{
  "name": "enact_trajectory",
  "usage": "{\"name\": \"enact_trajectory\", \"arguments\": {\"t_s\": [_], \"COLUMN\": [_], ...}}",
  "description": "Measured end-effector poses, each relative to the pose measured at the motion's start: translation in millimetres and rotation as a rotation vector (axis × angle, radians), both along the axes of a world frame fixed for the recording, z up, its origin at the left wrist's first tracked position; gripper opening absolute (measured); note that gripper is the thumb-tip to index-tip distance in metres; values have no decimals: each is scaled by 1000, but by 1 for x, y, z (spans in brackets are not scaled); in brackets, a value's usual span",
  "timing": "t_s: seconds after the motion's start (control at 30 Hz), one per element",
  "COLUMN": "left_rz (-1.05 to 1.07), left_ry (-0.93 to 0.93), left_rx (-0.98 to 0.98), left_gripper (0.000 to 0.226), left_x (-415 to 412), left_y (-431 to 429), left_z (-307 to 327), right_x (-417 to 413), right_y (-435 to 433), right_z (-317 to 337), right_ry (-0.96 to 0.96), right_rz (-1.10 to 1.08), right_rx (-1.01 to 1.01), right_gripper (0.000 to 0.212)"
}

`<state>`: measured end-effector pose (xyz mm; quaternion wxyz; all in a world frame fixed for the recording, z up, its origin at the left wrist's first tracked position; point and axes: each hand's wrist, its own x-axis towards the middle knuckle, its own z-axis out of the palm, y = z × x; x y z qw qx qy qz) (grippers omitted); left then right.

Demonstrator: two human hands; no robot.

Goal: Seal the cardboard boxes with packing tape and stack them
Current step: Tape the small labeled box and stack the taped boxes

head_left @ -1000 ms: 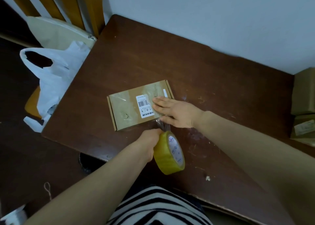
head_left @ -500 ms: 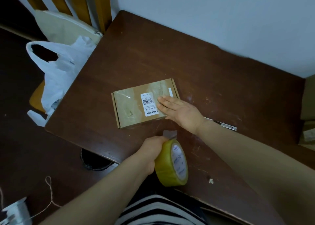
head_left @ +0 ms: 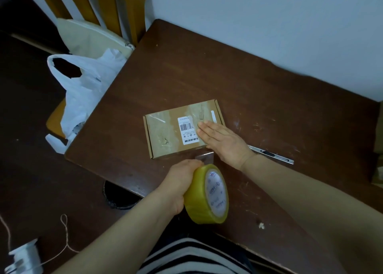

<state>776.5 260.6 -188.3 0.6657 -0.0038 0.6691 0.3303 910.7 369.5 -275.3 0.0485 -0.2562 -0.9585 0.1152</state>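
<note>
A flat brown cardboard box (head_left: 178, 132) lay near the middle of the dark brown wooden table (head_left: 228, 76). Its lid was down. A white paper label with a black barcode (head_left: 187, 128) was stuck on top, and shiny clear tape already covered parts of the lid.

The right hand (head_left: 226, 143) lay flat on the right end of the box. Its fingers (head_left: 207, 128) were straight and close together, pressing on the lid and touching the edge of the label. It held nothing.

The left hand (head_left: 180, 188) was just in front of the box. Its fingers were curled tight round a fat yellow roll of packing tape (head_left: 207, 195), which stood on its edge. A short strip of clear tape (head_left: 205, 157) ran from the roll up to the near side of the box, just beside the right hand.

A thin silver and black cutter knife (head_left: 271, 154) lay on the table behind the right wrist. A white plastic bag (head_left: 83, 91) sat on a wooden chair off the table's left side. More brown cardboard (head_left: 378, 165) showed at the right edge of the picture. A white spool of string (head_left: 24, 257) was on the floor at the bottom left.
</note>
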Motion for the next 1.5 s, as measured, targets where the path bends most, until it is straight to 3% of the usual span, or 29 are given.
{"name": "enact_trajectory", "arguments": {"t_s": [0.1, 0.17, 0.27, 0.33, 0.4, 0.5, 0.57, 0.63, 0.73, 0.83, 0.93, 1.17, 1.3, 1.37, 1.5], "left_rz": [15, 47, 74, 103, 125, 134, 74, -26, -109, -110, -45, 112, 82, 123, 86], "left_ry": [62, 58, 95, 106, 91, 16, 17, 113, 205, 250, 234, 339, 232, 111, 44], "left_rx": [105, 157, 221, 257, 277, 228, 195, 148, 168, 274, 295, 256, 200, 125, 25], "left_gripper": [12, 11, 16, 16, 13, 11, 12, 18, 21, 21, 21, 22, 15, 14, 11], "left_x": [-3, -3, 0, 5, 10, 18, 21, 22, 29, 41, 48, 33, 28, 37, 56], "left_y": [2, 3, 6, 10, 16, 26, 32, 33, 33, 39, 46, 87, 96, 89, 66], "left_z": [3, 7, 11, 14, 17, 22, 21, 17, 15, 19, 23, 24, 9, -1, -14], "right_x": [3, 5, 4, 7, 12, 22, 29, 33, 40, 49, 64, 134, 171, 179, 168], "right_y": [2, 5, -16, -42, -67, -92, -98, -101, -103, -108, -107, -114, -114, -107, -92], "right_z": [7, 24, 53, 70, 82, 79, 76, 80, 89, 90, 92, 97, 99, 101, 98], "right_ry": [-72, 6, 522, 753, 722, 563, 483, 562, 749, 862, 874, 695, 410, 207, -527], "right_rz": [16, -85, -547, -689, -628, -629, -664, -676, -757, -827, -845, -942, -1181, -1245, -1245], "right_rx": [-183, -388, -593, -839, -900, -963, -880, -827, -956, -1184, -1179, -1240, -1029, -924, -619], "right_gripper": [77, 69, 32, 13, 18, 42, 40, 31, 41, 41, 27, 23, 44, 51, 50]}}
